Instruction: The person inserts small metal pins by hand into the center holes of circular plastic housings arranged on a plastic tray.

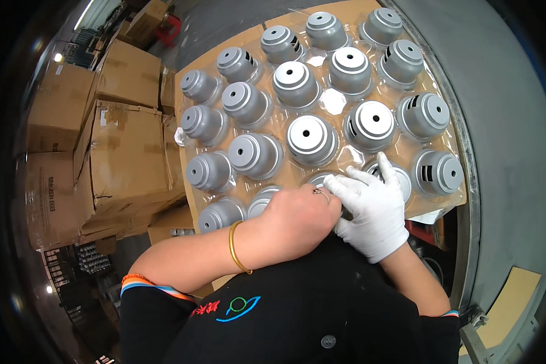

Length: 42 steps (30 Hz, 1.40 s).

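My left hand (303, 215) is bare, with a ring on a finger and a gold bracelet (235, 247) at the wrist. Its fingers are curled closed, close against the gloved fingers of my right hand, and what they hold, if anything, is hidden. My right hand (373, 212) wears a white glove, its fingers stretched out over a grey stepped cup (401, 182) at the near edge; whether they press on it I cannot tell. Rows of similar grey cups, such as one nearby (312, 139), stand with a small hole on top. Several carry black rectangular marks.
Clear plastic tray material (340, 159) holds the cups on a cardboard-covered surface. A grey metal ledge (497, 151) runs along the right, with a tan sheet (509, 306) near its front. Cardboard boxes (127, 151) are stacked at the left; a red stool (168, 29) stands behind them.
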{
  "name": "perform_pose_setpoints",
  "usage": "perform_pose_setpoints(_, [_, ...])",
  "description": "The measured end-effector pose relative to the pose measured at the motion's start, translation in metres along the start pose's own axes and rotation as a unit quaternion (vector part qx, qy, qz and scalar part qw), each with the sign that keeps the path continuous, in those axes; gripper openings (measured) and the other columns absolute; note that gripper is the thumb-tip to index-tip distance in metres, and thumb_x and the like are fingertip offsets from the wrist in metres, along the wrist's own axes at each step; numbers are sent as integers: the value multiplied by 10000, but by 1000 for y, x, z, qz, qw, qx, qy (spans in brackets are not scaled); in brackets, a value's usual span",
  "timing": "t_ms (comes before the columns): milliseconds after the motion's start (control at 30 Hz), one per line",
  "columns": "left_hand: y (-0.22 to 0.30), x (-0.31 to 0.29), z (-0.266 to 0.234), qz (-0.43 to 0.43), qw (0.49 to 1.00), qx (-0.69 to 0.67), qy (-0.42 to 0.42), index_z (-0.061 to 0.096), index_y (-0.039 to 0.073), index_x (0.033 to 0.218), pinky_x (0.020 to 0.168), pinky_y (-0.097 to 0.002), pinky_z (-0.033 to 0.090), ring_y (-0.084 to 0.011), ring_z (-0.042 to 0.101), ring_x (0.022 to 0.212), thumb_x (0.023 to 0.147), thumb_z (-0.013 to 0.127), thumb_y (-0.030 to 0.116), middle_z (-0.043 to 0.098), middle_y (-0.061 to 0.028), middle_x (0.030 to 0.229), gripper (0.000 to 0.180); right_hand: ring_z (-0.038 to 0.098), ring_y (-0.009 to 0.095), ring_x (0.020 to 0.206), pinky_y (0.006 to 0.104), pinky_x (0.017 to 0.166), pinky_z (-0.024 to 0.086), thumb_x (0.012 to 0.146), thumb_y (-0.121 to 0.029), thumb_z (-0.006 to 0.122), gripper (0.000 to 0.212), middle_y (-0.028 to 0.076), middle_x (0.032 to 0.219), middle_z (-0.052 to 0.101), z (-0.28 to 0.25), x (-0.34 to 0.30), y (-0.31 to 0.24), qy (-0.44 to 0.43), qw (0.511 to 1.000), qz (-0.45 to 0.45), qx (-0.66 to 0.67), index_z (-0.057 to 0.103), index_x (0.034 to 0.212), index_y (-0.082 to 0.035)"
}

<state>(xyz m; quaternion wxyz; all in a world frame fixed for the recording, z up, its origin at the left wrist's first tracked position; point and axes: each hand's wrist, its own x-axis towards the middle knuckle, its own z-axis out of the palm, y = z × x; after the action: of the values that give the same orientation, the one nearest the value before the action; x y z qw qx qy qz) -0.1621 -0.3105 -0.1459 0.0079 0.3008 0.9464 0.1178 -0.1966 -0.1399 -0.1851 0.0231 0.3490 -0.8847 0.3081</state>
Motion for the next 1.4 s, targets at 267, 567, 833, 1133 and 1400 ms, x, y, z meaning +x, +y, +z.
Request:
perform_pose_setpoints(267, [12, -3, 12, -4, 995, 95, -11, 544, 23, 746, 436, -337, 488, -232, 600, 574, 664, 605, 92, 571, -86, 632, 124, 650, 255, 1016, 585, 1078, 304, 686, -210, 741, 410, 36, 1018, 704, 4, 1, -2, -2, 1000, 7, 7, 667, 1085, -154])
perform_pose_setpoints(567, [14, -7, 23, -23, 995, 81, 55, 487, 59, 704, 431, -360, 440, -242, 547, 516, 654, 595, 88, 506, -86, 617, 123, 637, 227, 952, 563, 1080, 302, 689, -194, 725, 335, 7, 917, 665, 3, 0, -4, 21, 1000, -8, 15, 624, 1003, -140])
perform_pose_setpoints(833, [13, -15, 35, -36, 990, 81, 110, 487, 65, 701, 431, -346, 438, -236, 530, 471, 664, 572, 75, 489, -84, 604, 94, 633, 202, 863, 557, 1075, 306, 681, -195, 733, 341, 3, 840, 640, 1, 0, -5, 29, 999, -11, 13, 622, 1003, -168])
perform_pose_setpoints(1133, [14, -8, 27, -26, 994, 40, 94, 508, 57, 692, 419, -366, 445, -259, 574, 497, 679, 575, 68, 533, -100, 582, 69, 644, 213, 998, 553, 1109, 273, 636, -194, 768, 454, 23, 974, 701, -5, -2, -7, -48, 998, 32, 8, 670, 1079, -183])
perform_pose_setpoints(1400, [5, -7, 21, -21, 998, -9, 57, 529, 53, 704, 506, -426, 484, -325, 615, 583, 753, 605, 106, 575, -135, 592, 104, 641, 223, 1007, 538, 1110, 281, 621, -241, 784, 502, 34, 978, 703, -3, -6, -7, -65, 997, 37, -20, 671, 1108, -192])
